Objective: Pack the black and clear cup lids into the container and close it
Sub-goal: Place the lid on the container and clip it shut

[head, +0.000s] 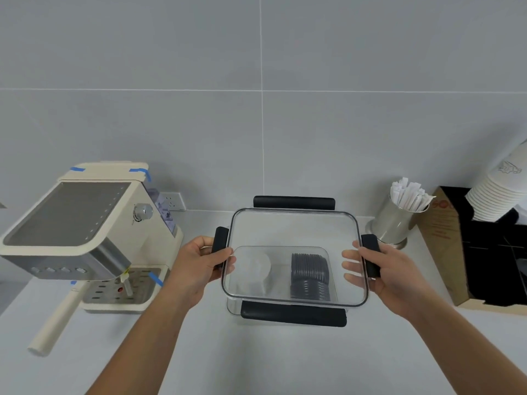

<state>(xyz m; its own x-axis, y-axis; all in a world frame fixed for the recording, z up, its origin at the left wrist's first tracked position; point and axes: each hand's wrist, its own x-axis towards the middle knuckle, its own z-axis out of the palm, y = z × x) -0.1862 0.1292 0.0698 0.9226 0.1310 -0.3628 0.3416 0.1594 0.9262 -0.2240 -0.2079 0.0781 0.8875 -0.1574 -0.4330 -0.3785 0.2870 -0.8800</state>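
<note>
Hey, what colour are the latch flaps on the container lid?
Black, on all four sides of the clear container lid; the near latch flap shows it best in the head view.

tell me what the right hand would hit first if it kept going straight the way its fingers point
The right hand points leftward across the container lid it grips by a black latch. Going on, its fingers would probably slide over the clear lid toward the left hand on the opposite side; depth is uncertain.
</note>
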